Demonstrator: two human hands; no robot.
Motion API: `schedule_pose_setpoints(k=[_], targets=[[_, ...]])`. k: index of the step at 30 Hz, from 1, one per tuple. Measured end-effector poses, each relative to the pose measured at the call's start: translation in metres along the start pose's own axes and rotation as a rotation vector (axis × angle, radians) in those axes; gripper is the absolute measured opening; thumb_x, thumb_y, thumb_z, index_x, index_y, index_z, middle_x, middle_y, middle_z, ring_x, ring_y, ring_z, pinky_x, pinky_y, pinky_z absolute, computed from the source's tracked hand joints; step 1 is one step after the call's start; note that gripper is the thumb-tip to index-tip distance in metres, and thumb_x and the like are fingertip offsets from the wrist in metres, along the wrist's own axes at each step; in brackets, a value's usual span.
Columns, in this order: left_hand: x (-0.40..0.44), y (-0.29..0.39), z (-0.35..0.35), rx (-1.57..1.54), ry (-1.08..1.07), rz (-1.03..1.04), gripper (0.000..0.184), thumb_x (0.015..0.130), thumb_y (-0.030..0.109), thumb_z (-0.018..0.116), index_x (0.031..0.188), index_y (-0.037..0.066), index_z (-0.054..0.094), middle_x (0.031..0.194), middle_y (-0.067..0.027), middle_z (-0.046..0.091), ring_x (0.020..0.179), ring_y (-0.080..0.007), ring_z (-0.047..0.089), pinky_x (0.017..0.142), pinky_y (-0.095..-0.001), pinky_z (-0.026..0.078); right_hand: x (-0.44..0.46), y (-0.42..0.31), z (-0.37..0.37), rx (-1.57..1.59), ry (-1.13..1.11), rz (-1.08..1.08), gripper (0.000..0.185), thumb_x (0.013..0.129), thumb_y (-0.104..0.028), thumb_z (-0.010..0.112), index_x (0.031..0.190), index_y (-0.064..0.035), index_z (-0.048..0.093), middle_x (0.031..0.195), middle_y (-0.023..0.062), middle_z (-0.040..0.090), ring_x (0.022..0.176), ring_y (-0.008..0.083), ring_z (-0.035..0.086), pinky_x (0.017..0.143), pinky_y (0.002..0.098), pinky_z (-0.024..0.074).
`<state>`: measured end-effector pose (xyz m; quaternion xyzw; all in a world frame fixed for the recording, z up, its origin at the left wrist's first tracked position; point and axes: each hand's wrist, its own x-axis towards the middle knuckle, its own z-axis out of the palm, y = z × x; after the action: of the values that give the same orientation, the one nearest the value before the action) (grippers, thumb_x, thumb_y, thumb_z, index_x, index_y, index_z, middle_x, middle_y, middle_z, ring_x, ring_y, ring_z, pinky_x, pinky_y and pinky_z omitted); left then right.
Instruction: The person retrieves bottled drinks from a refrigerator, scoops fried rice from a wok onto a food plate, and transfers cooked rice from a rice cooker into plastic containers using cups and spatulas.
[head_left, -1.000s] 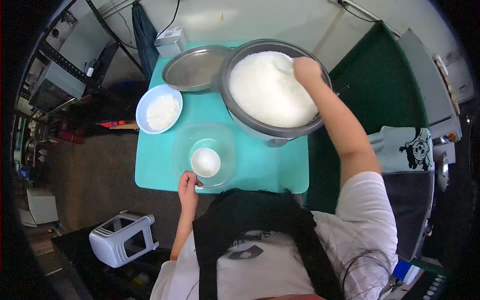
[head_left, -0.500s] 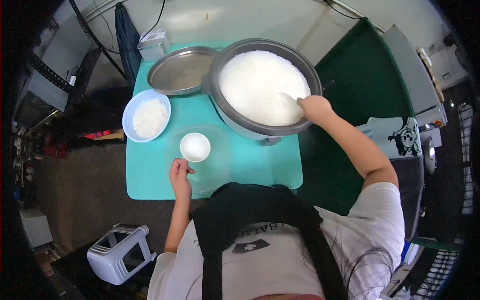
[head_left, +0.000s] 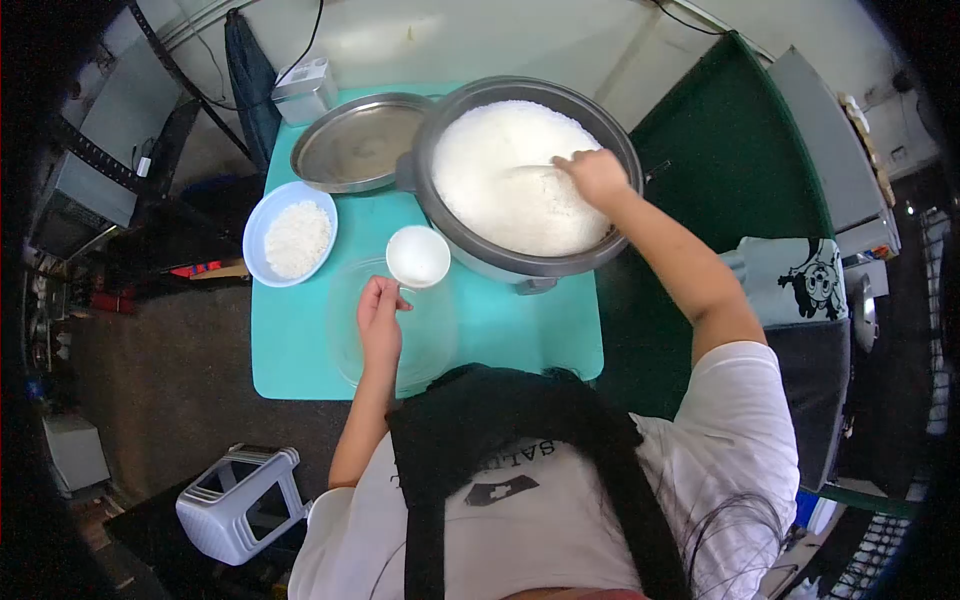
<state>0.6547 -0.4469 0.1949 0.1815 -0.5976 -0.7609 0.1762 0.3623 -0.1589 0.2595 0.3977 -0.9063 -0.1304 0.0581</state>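
Observation:
My left hand (head_left: 382, 308) is closed at the near-left side of a small white cup (head_left: 418, 257), holding it up over the turquoise table just in front of a big rice cooker (head_left: 625, 145). White rice (head_left: 505, 135) fills the cooker's pot. Over the right part of that rice, my right hand (head_left: 597, 178) is closed on the handle end of a pale rice paddle (head_left: 537, 180). The paddle's blade lies in or against the rice, so its outline is hard to make out.
A blue bowl (head_left: 256, 262) with rice stands at the table's left. Behind it lies a round metal lid or tray (head_left: 360, 145), near a clear plastic box (head_left: 305, 92). A transparent round lid (head_left: 430, 340) rests on the turquoise table (head_left: 540, 345). A stool (head_left: 240, 505) is lower left.
My left hand has moved the cup up and right, closer to the cooker. My right hand has drawn the paddle inward from the pot's right rim, to the left and away from me.

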Motion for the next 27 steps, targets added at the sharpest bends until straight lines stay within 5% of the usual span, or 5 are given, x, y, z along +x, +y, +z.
schedule_pose_setpoints(k=[5, 9, 12, 17, 27], targets=[[0.054, -0.020, 0.043, 0.112, 0.011, 0.165, 0.016, 0.096, 0.016, 0.050, 0.085, 0.005, 0.051, 0.075, -0.0030, 0.052, 0.072, -0.0119, 0.052, 0.069, -0.0268, 0.043, -0.010, 0.059, -0.010, -0.152, 0.045, 0.144, 0.029, 0.087, -0.014, 0.049, 0.108, -0.0213, 0.067, 0.088, 0.0087, 0.065, 0.091, 0.0257, 0.062, 0.087, 0.0445, 0.0402], [0.101, -0.032, 0.097, 0.511, 0.130, 0.553, 0.018, 0.096, 0.015, 0.049, 0.086, 0.000, 0.050, 0.084, -0.0113, 0.053, 0.080, -0.0227, 0.053, 0.075, -0.0350, 0.042, 0.042, 0.076, -0.021, -0.118, 0.086, 0.366, 0.019, 0.083, -0.021, 0.055, 0.087, -0.0157, 0.072, 0.088, 0.0062, 0.066, 0.097, 0.0240, 0.058, 0.088, 0.0455, 0.0348], [0.116, -0.032, 0.120, 0.714, 0.144, 0.618, 0.010, 0.090, 0.011, 0.049, 0.090, 0.000, 0.050, 0.088, -0.0165, 0.051, 0.087, -0.0356, 0.049, 0.084, -0.0452, 0.036, 0.080, 0.077, 0.004, -0.180, 0.141, 0.331, 0.019, 0.082, -0.019, 0.055, 0.084, -0.0128, 0.072, 0.089, 0.0050, 0.066, 0.099, 0.0229, 0.057, 0.088, 0.0448, 0.0343], [0.118, -0.035, 0.117, 0.821, 0.175, 0.699, 0.013, 0.091, 0.014, 0.050, 0.089, 0.000, 0.050, 0.088, -0.0163, 0.051, 0.087, -0.0360, 0.049, 0.085, -0.0463, 0.036, 0.090, 0.037, 0.013, -0.316, 0.148, 0.021, 0.018, 0.079, -0.017, 0.055, 0.080, -0.0105, 0.072, 0.088, 0.0047, 0.066, 0.096, 0.0205, 0.055, 0.085, 0.0376, 0.0354], [0.107, -0.030, 0.106, 0.979, 0.052, 0.652, 0.015, 0.089, 0.016, 0.053, 0.087, 0.001, 0.054, 0.092, -0.0153, 0.055, 0.089, -0.0356, 0.052, 0.085, -0.0472, 0.036, -0.001, -0.006, -0.018, -0.070, 0.109, -0.174, 0.013, 0.078, -0.018, 0.056, 0.074, -0.0137, 0.067, 0.085, 0.0026, 0.062, 0.095, 0.0200, 0.054, 0.084, 0.0380, 0.0370]])
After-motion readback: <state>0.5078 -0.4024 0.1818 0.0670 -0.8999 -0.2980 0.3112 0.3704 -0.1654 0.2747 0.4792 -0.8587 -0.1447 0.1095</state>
